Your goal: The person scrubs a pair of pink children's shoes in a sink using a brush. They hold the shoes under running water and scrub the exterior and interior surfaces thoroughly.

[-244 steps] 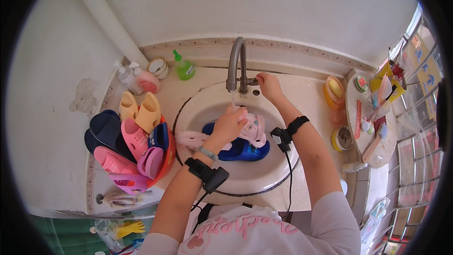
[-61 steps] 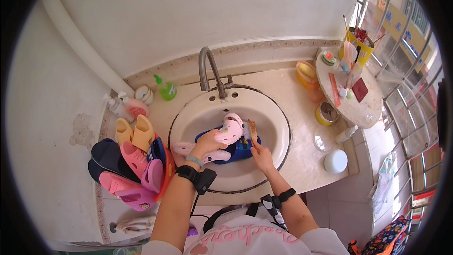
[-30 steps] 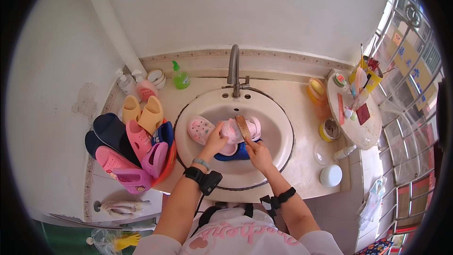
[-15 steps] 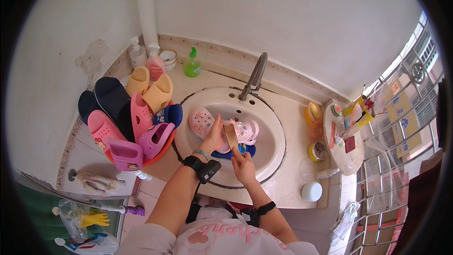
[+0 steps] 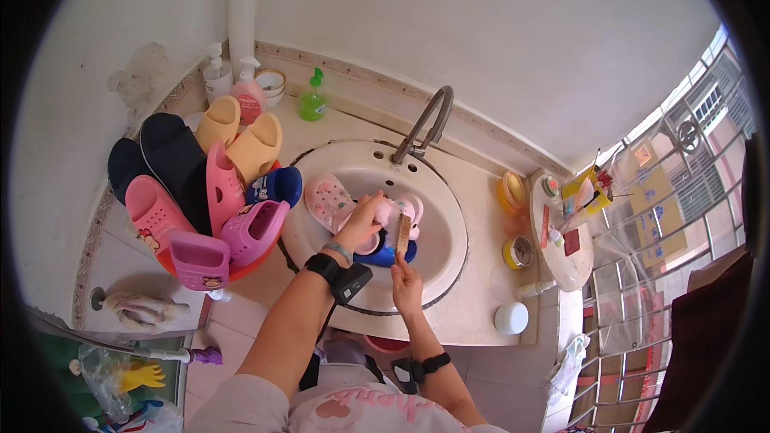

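The person's right hand (image 5: 407,287) is closed round the handle of a wooden brush (image 5: 403,238), whose head lies over the pink clog (image 5: 391,211) that the left hand (image 5: 359,223) grips inside the sink (image 5: 445,244). I can see a second pink clog (image 5: 326,199) along the sink's left side, and a blue slipper (image 5: 387,255) in the sink beneath the held one. Left of the sink, a red tub (image 5: 263,254) is heaped with shoes; behind the sink stands the tap (image 5: 411,146).
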{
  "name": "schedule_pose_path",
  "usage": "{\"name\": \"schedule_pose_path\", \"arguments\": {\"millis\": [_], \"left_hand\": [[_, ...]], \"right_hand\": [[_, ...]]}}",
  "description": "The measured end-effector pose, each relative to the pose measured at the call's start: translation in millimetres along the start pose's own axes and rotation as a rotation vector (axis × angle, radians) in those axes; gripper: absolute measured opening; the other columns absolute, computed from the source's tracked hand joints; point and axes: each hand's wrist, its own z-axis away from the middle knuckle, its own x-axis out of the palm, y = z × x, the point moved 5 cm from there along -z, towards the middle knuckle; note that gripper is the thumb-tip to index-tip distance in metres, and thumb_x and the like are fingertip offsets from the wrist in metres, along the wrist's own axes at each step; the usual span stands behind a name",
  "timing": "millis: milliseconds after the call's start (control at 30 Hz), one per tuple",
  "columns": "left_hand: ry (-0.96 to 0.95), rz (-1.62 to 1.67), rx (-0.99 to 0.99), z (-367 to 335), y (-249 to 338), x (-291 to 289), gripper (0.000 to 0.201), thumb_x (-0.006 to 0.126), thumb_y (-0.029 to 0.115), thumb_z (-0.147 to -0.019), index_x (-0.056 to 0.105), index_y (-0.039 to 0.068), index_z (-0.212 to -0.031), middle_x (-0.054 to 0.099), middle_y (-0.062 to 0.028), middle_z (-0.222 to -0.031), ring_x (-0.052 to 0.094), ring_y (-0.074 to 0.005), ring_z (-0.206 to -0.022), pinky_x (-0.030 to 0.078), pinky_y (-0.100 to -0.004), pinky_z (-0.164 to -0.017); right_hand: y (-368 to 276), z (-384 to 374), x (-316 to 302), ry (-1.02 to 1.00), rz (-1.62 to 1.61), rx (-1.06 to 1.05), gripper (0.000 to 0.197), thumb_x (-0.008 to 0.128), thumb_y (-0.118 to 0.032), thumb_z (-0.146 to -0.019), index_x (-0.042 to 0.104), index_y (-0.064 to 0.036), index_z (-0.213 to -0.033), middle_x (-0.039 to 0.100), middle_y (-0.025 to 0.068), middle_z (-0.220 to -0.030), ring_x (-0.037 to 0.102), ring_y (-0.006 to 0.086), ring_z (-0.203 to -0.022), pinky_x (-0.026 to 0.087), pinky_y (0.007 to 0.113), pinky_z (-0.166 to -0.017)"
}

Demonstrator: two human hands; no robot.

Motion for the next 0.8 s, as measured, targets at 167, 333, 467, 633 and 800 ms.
{"name": "schedule_pose_path", "arguments": {"millis": [167, 333, 467, 633, 800], "left_hand": [[-0.162, -0.016, -0.021, -21.3, -5.0, -11.3, 0.045, 0.051, 0.032, -0.088, 0.035, 0.007, -0.122, 0.04, -0.0096, -0.126, 0.041, -0.0236, -0.112, 0.038, -0.0405, -0.089], [0.04, -0.266, 0.031, -1.9, 2.5, -2.0, 0.032, 0.046, 0.014, -0.089, 0.037, 0.005, -0.118, 0.039, -0.0104, -0.125, 0.039, -0.0244, -0.117, 0.041, -0.0459, -0.09], [0.136, -0.31, 0.127, -5.6, 6.1, -8.2, 0.034, 0.044, 0.012, -0.087, 0.037, 0.001, -0.119, 0.046, -0.0144, -0.115, 0.051, -0.0259, -0.1, 0.05, -0.0406, -0.077], [0.102, -0.334, 0.06, -10.6, 13.4, -13.1, 0.023, 0.049, 0.01, -0.085, 0.046, 0.003, -0.107, 0.051, -0.0112, -0.104, 0.055, -0.0251, -0.095, 0.051, -0.0428, -0.077], [0.139, -0.296, 0.106, -11.3, 9.2, -8.8, 0.026, 0.049, 0.011, -0.084, 0.046, 0.001, -0.108, 0.051, -0.0122, -0.105, 0.056, -0.0223, -0.091, 0.054, -0.0372, -0.07]], "right_hand": [[27.4, 4.7, 9.1, -0.034, -0.306, 0.288, 0.034, 0.055, -0.012, -0.088, 0.052, -0.0038, -0.121, 0.057, 0.0077, -0.078, 0.048, 0.0118, -0.069, 0.041, 0.023, -0.064], [-23.2, 4.4, 17.4, 0.152, 0.034, -0.298, 0.037, 0.054, -0.013, -0.088, 0.049, 0.0006, -0.122, 0.05, -0.003, -0.066, 0.042, 0.0049, -0.058, 0.038, 0.019, -0.052], [19.5, -3.4, 2.2, -0.038, -0.216, 0.312, 0.034, 0.055, -0.015, -0.087, 0.053, -0.0038, -0.12, 0.058, 0.0076, -0.073, 0.049, 0.0131, -0.071, 0.042, 0.027, -0.068], [-22.5, -4.3, 12.8, 0.008, 0.02, -0.062, 0.033, 0.054, -0.011, -0.085, 0.053, 0.0011, -0.116, 0.057, 0.0164, -0.069, 0.053, 0.0147, -0.063, 0.044, 0.028, -0.062], [2.9, -10.2, -3.6, 0.009, 0.09, -0.049, 0.034, 0.055, -0.012, -0.085, 0.053, -0.0026, -0.118, 0.056, 0.0157, -0.075, 0.053, 0.0233, -0.068, 0.045, 0.032, -0.067]]}}
